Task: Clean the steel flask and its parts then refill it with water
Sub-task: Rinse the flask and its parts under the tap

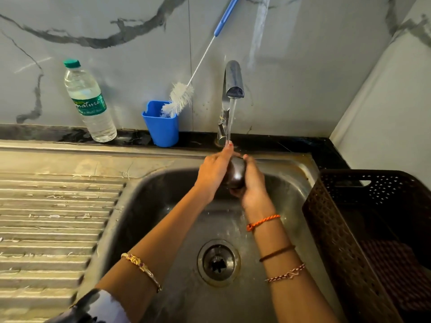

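Water [231, 120] runs from the tap [234, 80] onto a dark, shiny rounded part [236, 171] held over the sink [149, 206]. Whether it is the flask's end or its cap I cannot tell. The right hand [253, 183] cups it from below and the side, fingers curled round it. The left hand [215, 170] lies against its other side, fingers stretched up along it into the stream, one fingertip [230, 143] touching the water. On the ledge behind stand a water bottle [89, 101] with a green cap and, to its right, a blue cup [162, 129] with a bottle brush [179, 99] leaning out of it against the wall. A dark perforated basket [335, 229] sits just right of the sink, the ribbed drainboard [51, 217] on the left.
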